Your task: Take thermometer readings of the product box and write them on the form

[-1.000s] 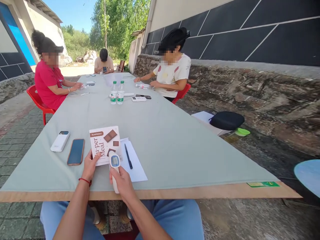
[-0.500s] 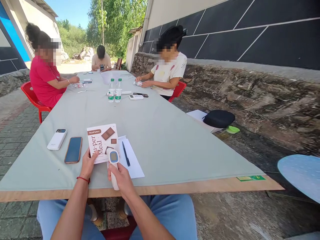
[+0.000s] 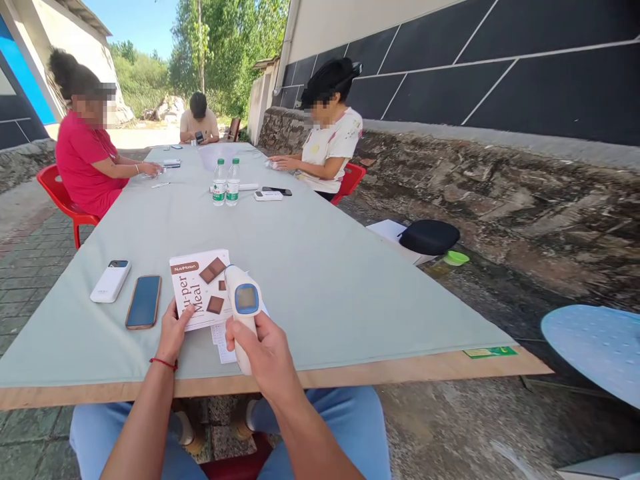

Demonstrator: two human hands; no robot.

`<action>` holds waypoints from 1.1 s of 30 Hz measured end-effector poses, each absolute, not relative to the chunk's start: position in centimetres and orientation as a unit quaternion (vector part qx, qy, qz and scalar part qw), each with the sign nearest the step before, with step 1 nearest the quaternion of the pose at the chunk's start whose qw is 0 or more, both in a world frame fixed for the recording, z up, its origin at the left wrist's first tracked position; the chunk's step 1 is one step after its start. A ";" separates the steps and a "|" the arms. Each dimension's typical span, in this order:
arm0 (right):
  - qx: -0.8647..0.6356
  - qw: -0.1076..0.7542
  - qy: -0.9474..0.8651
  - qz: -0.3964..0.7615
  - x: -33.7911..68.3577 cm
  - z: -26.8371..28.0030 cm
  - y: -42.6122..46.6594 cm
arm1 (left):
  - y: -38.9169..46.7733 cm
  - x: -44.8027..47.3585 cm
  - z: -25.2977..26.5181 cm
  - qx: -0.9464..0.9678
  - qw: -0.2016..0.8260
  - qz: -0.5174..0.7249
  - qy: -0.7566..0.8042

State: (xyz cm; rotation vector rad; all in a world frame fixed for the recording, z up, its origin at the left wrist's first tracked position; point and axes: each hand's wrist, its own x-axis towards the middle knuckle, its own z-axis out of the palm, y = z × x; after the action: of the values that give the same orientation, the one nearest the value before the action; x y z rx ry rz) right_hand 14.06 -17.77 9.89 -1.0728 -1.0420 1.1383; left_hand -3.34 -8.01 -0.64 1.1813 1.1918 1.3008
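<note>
A white power bank [image 3: 111,281] and a smartphone [image 3: 143,303] in a brown-edged case lay left of the printed carton [image 3: 203,270]; sheets of paper [image 3: 226,351] showed below and right of it, partly covered by the carton and the right hand. Farther up the table [image 3: 325,287] stood two water bottles [image 3: 219,183] with green caps, side by side, with a white device [image 3: 268,195] and a dark phone [image 3: 278,191] to their right. Three other people sat around the far part. Beyond the table's right side were a black case [image 3: 430,237] and a green bowl [image 3: 456,258].

A smooth grey-green cover lay over the tabletop, leaving a strip of bare wood at the near edge. The carton was flat-sided, pale card with brown chocolate squares; the infrared thermometer [image 3: 247,285] was rounded white plastic with a blue-rimmed screen.

The left hand [image 3: 173,333] gripped the carton's lower left corner, thumb on the printed face. The right hand [image 3: 267,347] was closed around the thermometer's handle, over the near edge of the table. The thermometer's nose pointed forward and left, overlapping the carton's right edge in view; contact could not be told. Its screen faced the wearer and its handle ran back toward them. The carton's long axis ran away from the wearer, its lettering sideways.
</note>
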 end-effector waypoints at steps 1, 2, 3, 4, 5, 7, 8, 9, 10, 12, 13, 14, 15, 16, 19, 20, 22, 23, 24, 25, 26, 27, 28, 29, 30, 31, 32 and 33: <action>-0.461 0.590 -0.447 0.489 14.1 10.0 -17.9 | -8.1 -3.4 -0.7 0.483 0.489 0.536 0.490; -0.461 0.589 -0.447 0.490 14.2 10.0 -18.1 | -8.1 -3.4 -0.8 0.478 0.494 0.538 0.488; -0.462 0.589 -0.448 0.489 14.3 10.1 -18.3 | -8.2 -3.4 -0.8 0.473 0.500 0.540 0.485; -0.463 0.589 -0.450 0.486 14.6 10.1 -18.4 | -8.2 -3.5 -0.8 0.467 0.506 0.544 0.480; -0.466 0.589 -0.453 0.481 15.0 10.0 -18.5 | -8.2 -3.5 -0.8 0.459 0.515 0.547 0.475; -0.481 0.587 -0.460 0.461 16.4 9.5 -18.2 | -7.9 -3.6 -0.4 0.437 0.530 0.558 0.466; -0.497 0.584 -0.463 0.444 17.4 8.9 -17.8 | -7.6 -3.6 -0.1 0.426 0.534 0.565 0.463; -0.520 0.576 -0.469 0.422 18.6 8.2 -17.1 | -7.0 -3.6 0.4 0.419 0.535 0.572 0.459; -0.552 0.563 -0.473 0.394 19.9 7.3 -16.3 | -6.3 -3.5 0.9 0.416 0.532 0.581 0.454; -0.627 0.508 -0.494 0.323 22.7 5.3 -14.2 | -4.3 -3.3 1.9 0.424 0.511 0.601 0.445; -0.674 0.447 -0.513 0.287 24.0 4.2 -13.1 | -3.1 -3.1 2.2 0.431 0.496 0.609 0.444; -0.721 0.369 -0.528 0.255 25.2 3.1 -12.0 | -1.8 -3.0 2.5 0.440 0.478 0.614 0.448; -0.749 0.292 -0.546 0.235 26.2 2.2 -11.0 | -0.5 -2.8 2.6 0.443 0.461 0.619 0.456; -0.760 0.231 -0.566 0.219 27.0 1.5 -10.2 | 0.7 -2.5 2.5 0.445 0.451 0.620 0.463; -0.762 0.119 -0.611 0.178 28.3 0.2 -8.6 | 3.5 -1.9 1.7 0.473 0.436 0.599 0.477; -0.762 0.099 -0.618 0.166 28.4 0.0 -8.3 | 4.2 -1.6 1.3 0.480 0.433 0.595 0.477; -0.763 0.074 -0.624 0.152 28.5 -0.1 -7.9 | 5.1 -1.3 0.6 0.495 0.427 0.588 0.476; -0.764 0.066 -0.624 0.149 28.6 -0.2 -7.8 | 5.4 -1.2 0.2 0.500 0.424 0.585 0.477; -0.765 0.060 -0.625 0.144 28.6 -0.2 -7.7 | 5.6 -1.2 0.0 0.504 0.420 0.581 0.482; -0.767 0.054 -0.626 0.134 28.7 -0.3 -7.7 | 5.8 -1.3 -0.2 0.507 0.413 0.577 0.489; -0.768 0.051 -0.628 0.117 28.7 -0.4 -7.6 | 6.0 -1.3 -0.3 0.508 0.406 0.573 0.500; -0.768 0.055 -0.631 0.094 28.7 -0.6 -7.5 | 6.1 -1.5 -0.3 0.508 0.399 0.567 0.511; -0.765 0.065 -0.638 0.069 28.5 -0.8 -7.4 | 6.2 -1.6 -0.3 0.509 0.393 0.560 0.523; -0.754 0.080 -0.650 0.045 28.2 -1.1 -7.3 | 6.3 -1.7 -0.2 0.511 0.391 0.550 0.533; -0.735 0.096 -0.670 0.026 27.8 -1.3 -7.1 | 6.2 -1.8 -0.2 0.514 0.390 0.540 0.541; -0.707 0.108 -0.699 0.014 27.2 -1.6 -6.8 | 6.1 -1.9 -0.2 0.517 0.390 0.529 0.548; -0.672 0.113 -0.732 0.005 26.6 -1.9 -6.4 | 5.9 -2.0 -0.2 0.522 0.390 0.518 0.554; -0.633 0.109 -0.766 -0.003 25.9 -2.2 -6.0 | 5.7 -2.1 -0.2 0.527 0.390 0.508 0.559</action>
State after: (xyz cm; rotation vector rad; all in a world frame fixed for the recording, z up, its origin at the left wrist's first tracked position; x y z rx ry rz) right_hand 25.90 -5.96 -2.17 -1.8610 -2.2530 -0.0096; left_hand -2.08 5.68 -0.17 1.3387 1.4215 1.2913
